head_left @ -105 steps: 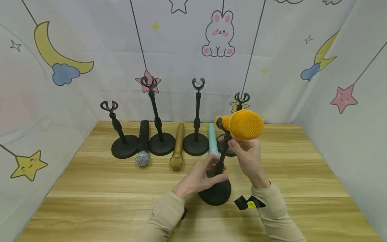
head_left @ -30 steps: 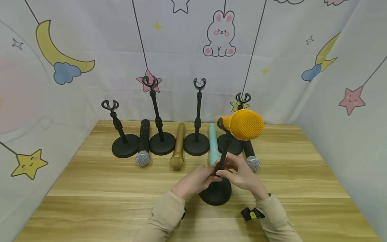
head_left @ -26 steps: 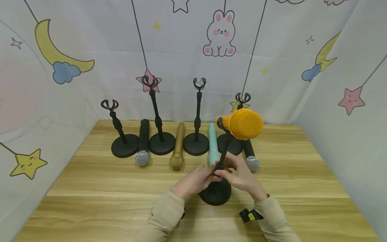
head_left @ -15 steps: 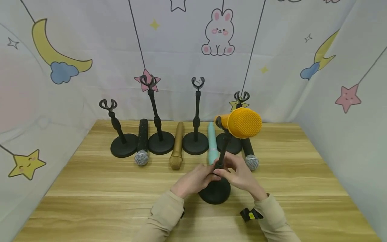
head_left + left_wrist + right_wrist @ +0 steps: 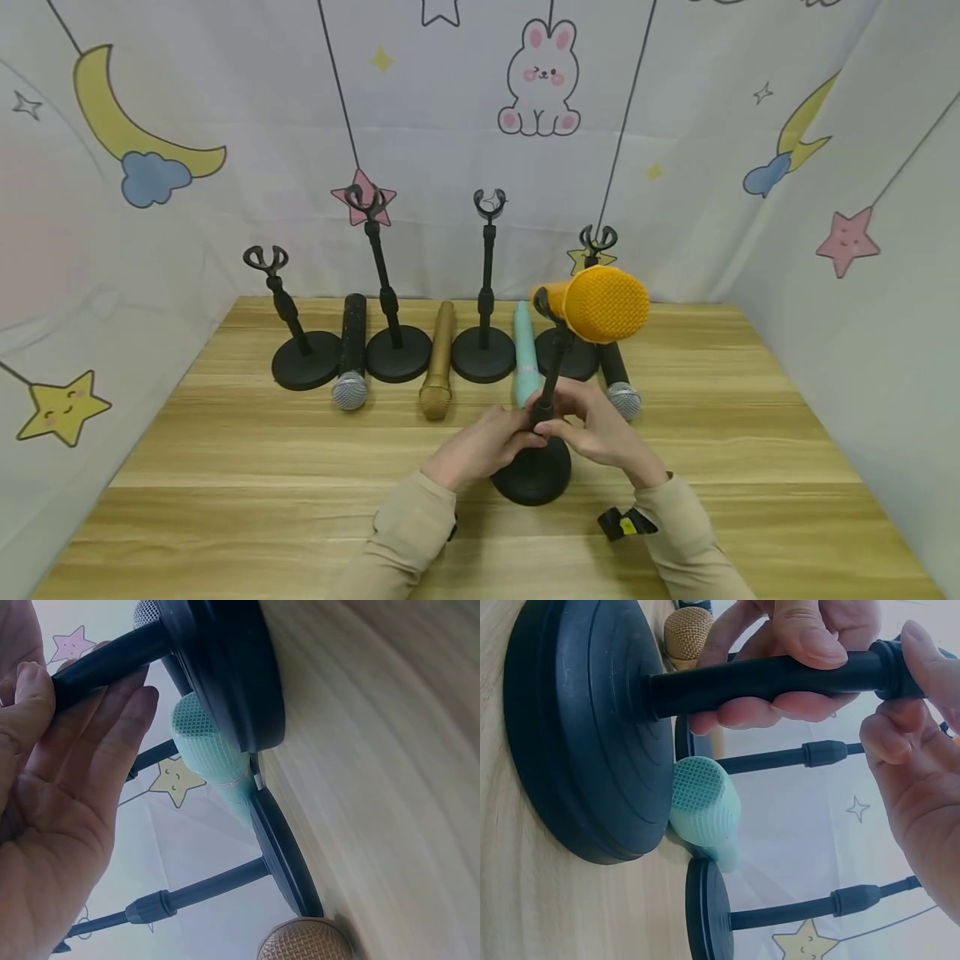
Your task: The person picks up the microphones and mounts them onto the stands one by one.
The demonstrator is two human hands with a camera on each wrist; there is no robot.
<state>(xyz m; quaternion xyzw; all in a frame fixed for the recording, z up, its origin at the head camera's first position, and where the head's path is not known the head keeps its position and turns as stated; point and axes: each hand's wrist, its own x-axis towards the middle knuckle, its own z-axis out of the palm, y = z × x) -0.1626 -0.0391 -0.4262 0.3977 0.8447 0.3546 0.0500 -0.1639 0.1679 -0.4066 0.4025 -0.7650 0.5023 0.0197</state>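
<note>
A black microphone stand (image 5: 532, 479) stands on the table in front of me, an orange microphone (image 5: 606, 304) resting in its clip, head towards me. My left hand (image 5: 483, 446) grips the stand's lower tube, thumb on one side and fingers on the other. Just above it, my right hand (image 5: 600, 429) pinches the locking collar (image 5: 889, 671) between thumb and fingers. Behind the hands lies a mint-green microphone (image 5: 527, 358), its head showing past the stand's base in both wrist views.
Several black stands with bare clips line the back, such as the tall middle one (image 5: 483, 354). Between them lie a black microphone (image 5: 352, 350), a gold microphone (image 5: 437, 367) and another black microphone (image 5: 618, 379) at the right. A patterned curtain (image 5: 450, 125) hangs behind the table (image 5: 300, 500).
My right hand has come down from beside the orange microphone to the collar, and my left hand has closed round the tube. Over the last second both hands have hardly moved.
</note>
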